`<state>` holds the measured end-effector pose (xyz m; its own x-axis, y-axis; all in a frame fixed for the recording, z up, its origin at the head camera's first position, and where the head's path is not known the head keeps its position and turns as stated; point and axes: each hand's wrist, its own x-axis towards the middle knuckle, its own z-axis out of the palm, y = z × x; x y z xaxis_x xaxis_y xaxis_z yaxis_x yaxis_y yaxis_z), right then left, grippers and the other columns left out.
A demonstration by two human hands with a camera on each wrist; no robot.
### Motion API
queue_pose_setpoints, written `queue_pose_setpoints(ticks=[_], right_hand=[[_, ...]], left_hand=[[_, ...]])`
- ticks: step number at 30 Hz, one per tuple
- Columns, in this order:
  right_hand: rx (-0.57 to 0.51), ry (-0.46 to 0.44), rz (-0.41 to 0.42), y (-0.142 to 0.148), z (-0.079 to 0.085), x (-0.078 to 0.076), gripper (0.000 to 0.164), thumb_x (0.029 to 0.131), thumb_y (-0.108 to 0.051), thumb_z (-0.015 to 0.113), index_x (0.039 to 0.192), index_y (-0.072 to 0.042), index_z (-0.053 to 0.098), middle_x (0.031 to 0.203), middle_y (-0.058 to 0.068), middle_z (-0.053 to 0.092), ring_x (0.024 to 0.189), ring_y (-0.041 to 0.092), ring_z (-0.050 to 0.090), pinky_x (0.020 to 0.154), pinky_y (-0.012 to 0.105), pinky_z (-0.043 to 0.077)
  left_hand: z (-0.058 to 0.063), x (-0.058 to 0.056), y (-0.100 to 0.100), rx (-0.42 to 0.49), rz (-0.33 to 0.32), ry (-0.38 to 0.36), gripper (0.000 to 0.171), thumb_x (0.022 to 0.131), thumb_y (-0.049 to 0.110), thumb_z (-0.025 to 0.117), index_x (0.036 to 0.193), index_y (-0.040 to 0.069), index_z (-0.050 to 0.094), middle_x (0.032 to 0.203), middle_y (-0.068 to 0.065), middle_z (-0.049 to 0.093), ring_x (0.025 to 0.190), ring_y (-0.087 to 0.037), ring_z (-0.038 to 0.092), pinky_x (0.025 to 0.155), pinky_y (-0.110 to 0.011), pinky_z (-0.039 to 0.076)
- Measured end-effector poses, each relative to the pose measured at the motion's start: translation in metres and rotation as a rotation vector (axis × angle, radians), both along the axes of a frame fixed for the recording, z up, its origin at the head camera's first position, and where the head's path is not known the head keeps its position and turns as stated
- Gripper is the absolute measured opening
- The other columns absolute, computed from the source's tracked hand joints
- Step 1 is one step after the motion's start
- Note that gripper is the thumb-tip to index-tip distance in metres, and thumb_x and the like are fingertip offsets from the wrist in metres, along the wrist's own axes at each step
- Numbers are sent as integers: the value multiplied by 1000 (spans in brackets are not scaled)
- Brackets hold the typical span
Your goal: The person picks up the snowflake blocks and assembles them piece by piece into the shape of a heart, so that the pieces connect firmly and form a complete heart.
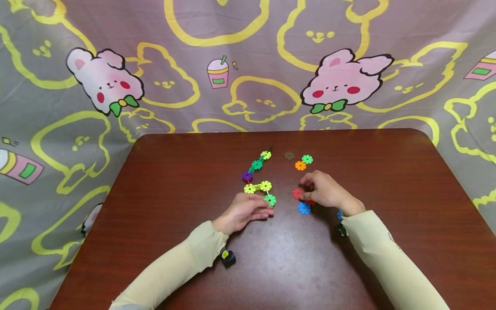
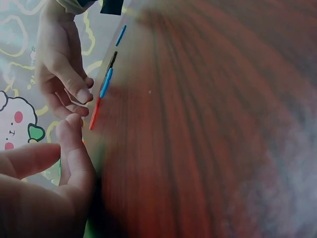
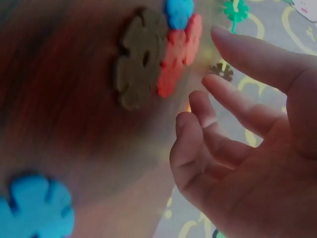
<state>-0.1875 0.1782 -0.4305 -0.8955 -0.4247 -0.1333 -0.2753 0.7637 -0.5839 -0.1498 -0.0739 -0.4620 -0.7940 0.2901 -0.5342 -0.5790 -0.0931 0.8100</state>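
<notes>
My left hand pinches a light green notched disc at the near end of a chain of linked discs. From there the chain runs through yellow discs, a purple disc and a teal disc to the far end. My right hand is above a red disc, its fingers loosely bent with nothing between them. In the right wrist view, a gap shows between thumb and fingers of the right hand. A second red disc is partly hidden beneath that hand.
A blue disc lies just nearer than the red ones. Farther back are an orange disc, a green disc and a brown disc. Another blue disc is partly covered by the right wrist. A patterned curtain hangs behind the table.
</notes>
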Motion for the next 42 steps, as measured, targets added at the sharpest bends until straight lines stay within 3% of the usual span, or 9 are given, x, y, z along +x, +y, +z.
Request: queue_pose_setpoints(ticks=[11,16,20,27,33,42], right_hand=[[39,65,7,-11,-8,-5,20,76,-13,79,88,-3,66,84,9,65,84,22,53,76,36,45],[-24,34,-27,-17,-10,-3,21,76,-12,80,85,-7,62,80,4,66,73,17,57,68,31,45],[-98,23,-9,-24,-11,0,17,78,-9,78,82,-9,61,75,0,67,68,12,57,66,28,45],[-224,3,70,-38,-11,4,14,81,-4,74,90,-10,64,77,-1,68,70,10,60,69,28,48],[-233,16,76,-44,-11,7,12,80,-5,75,82,-12,64,75,-2,68,72,9,61,70,27,48],[-219,-30,100,-47,-12,8,9,83,-5,72,84,-8,64,78,-3,69,74,9,62,72,28,49]], left_hand=[[3,0,-3,-52,-16,41,35,85,-7,64,117,-12,51,86,-14,72,68,-14,71,64,-23,57],[2,-1,-5,-61,-15,45,34,85,-6,64,117,-12,52,88,-16,72,68,-14,71,63,-23,57],[1,-1,-5,-58,-19,48,32,85,-5,64,115,-11,54,86,-15,73,68,-14,71,63,-23,57],[2,-1,-5,-56,-13,36,31,86,-5,64,115,-9,53,82,-11,72,66,-13,70,62,-22,57],[3,-1,-6,-51,-26,35,29,87,-4,64,114,-11,56,85,-13,73,67,-13,71,63,-22,57],[3,-1,-7,-49,-42,44,28,88,-3,63,114,-12,59,86,-14,73,69,-12,71,65,-21,57]])
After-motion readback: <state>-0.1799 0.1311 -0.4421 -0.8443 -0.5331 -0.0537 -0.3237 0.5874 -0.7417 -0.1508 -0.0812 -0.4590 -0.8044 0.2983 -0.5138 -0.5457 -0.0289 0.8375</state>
